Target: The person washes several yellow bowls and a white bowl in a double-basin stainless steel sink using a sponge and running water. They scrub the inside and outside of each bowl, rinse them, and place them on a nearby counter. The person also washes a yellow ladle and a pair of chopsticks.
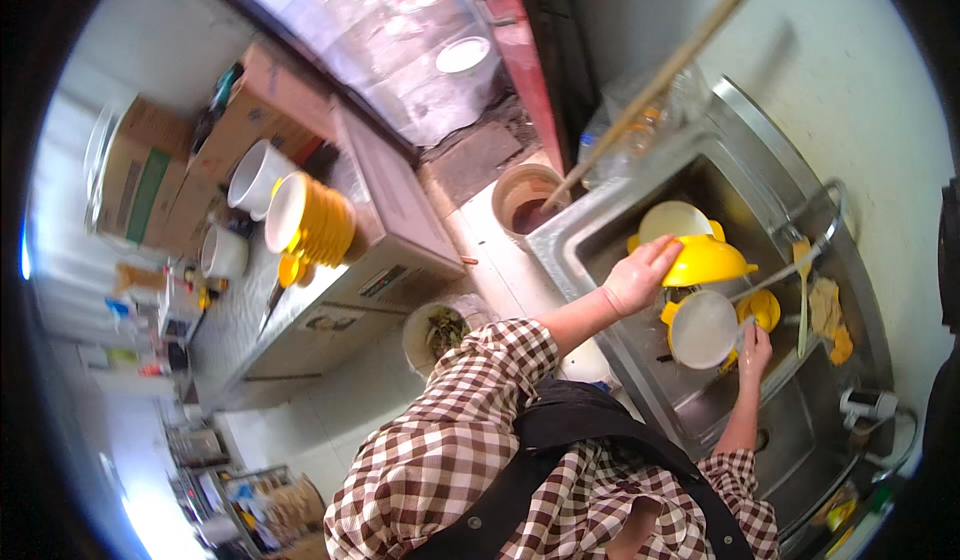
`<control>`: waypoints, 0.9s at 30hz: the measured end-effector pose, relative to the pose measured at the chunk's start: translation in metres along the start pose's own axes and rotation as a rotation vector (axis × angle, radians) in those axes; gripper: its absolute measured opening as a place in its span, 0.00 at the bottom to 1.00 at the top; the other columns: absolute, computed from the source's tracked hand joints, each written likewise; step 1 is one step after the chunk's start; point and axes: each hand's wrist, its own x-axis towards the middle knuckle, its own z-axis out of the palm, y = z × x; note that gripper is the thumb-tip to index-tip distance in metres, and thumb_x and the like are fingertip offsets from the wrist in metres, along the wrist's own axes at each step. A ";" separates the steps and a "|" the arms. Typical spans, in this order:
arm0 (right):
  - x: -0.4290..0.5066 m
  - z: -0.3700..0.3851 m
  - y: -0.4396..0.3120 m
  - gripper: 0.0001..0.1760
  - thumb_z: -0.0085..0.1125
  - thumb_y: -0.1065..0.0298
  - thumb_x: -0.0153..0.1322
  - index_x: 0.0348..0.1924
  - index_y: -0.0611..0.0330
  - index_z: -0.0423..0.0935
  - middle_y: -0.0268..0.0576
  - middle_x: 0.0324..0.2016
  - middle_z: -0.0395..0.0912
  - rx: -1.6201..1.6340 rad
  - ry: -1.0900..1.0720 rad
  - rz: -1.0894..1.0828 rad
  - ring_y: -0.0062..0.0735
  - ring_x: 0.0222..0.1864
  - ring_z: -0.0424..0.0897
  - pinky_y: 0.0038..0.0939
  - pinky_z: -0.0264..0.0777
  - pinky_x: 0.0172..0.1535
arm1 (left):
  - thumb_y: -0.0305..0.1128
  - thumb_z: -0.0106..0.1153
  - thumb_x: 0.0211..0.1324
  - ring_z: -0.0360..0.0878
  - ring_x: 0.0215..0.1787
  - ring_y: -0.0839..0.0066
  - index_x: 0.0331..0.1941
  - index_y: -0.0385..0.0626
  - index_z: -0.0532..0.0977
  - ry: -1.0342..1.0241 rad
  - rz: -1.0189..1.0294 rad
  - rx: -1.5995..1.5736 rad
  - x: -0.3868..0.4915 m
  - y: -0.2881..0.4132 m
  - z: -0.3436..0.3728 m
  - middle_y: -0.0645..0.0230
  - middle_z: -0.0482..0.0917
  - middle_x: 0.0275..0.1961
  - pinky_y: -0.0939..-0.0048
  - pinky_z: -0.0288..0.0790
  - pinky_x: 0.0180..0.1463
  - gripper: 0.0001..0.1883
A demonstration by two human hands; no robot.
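Note:
Over the left basin of a stainless-steel sink (600,260), my left hand (641,273) grips a yellow bowl (705,262) tipped on its side. Beneath it, a second bowl (703,329), white inside with yellow ear handles, faces up. Another such bowl (671,220) lies behind the tipped one. My right hand (754,351) is at the near right rim of the white-lined bowl. Its fingers close on a small pale item (745,326), too blurred to name. A yellow cup or ladle (761,309) sits just beyond those fingers.
A curved faucet (832,219) reaches over the basin. A pale-handled utensil (802,312) and tan cloth (825,309) lie on the back ledge. A wooden pole (660,84) leans from a bucket (517,200). Stacked yellow bowls (319,219) stand on the left counter; a scrap bin (435,331) stands below.

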 end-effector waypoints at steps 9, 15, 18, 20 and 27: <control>0.006 0.004 -0.003 0.18 0.52 0.57 0.72 0.30 0.66 0.78 0.34 0.19 0.73 0.088 0.021 0.048 0.20 0.22 0.69 0.25 0.65 0.27 | 0.27 0.52 0.41 0.69 0.28 0.77 0.30 0.42 0.72 0.886 -1.068 -0.464 -0.136 -0.139 -0.270 0.68 0.73 0.27 0.72 0.66 0.32 0.08; 0.012 0.043 -0.010 0.19 0.51 0.57 0.72 0.27 0.64 0.77 0.34 0.20 0.74 0.133 -0.075 0.096 0.19 0.20 0.69 0.24 0.65 0.24 | 0.25 0.53 0.41 0.77 0.38 0.65 0.43 0.33 0.70 1.388 -0.892 -0.023 -0.241 -0.213 -0.463 0.56 0.78 0.38 0.66 0.71 0.43 0.20; 0.009 0.061 -0.011 0.18 0.50 0.58 0.73 0.27 0.63 0.76 0.34 0.19 0.72 0.144 -0.035 -0.016 0.20 0.16 0.69 0.23 0.63 0.19 | 0.26 0.55 0.44 0.78 0.42 0.61 0.45 0.34 0.68 1.410 -1.083 0.052 -0.276 -0.245 -0.507 0.53 0.77 0.42 0.66 0.72 0.42 0.20; 0.006 0.066 -0.010 0.18 0.50 0.57 0.73 0.26 0.63 0.75 0.35 0.19 0.72 0.212 -0.054 0.056 0.20 0.16 0.69 0.23 0.63 0.19 | 0.25 0.55 0.44 0.78 0.43 0.60 0.45 0.35 0.69 1.450 -1.167 0.003 -0.285 -0.256 -0.518 0.52 0.76 0.45 0.66 0.72 0.40 0.20; -0.008 0.060 -0.002 0.17 0.50 0.58 0.73 0.27 0.62 0.74 0.36 0.18 0.72 0.219 -0.085 0.118 0.20 0.16 0.68 0.23 0.62 0.19 | 0.40 0.50 0.57 0.79 0.34 0.66 0.45 0.36 0.73 1.064 -1.431 -0.139 -0.324 -0.289 -0.534 0.53 0.77 0.38 0.67 0.72 0.29 0.20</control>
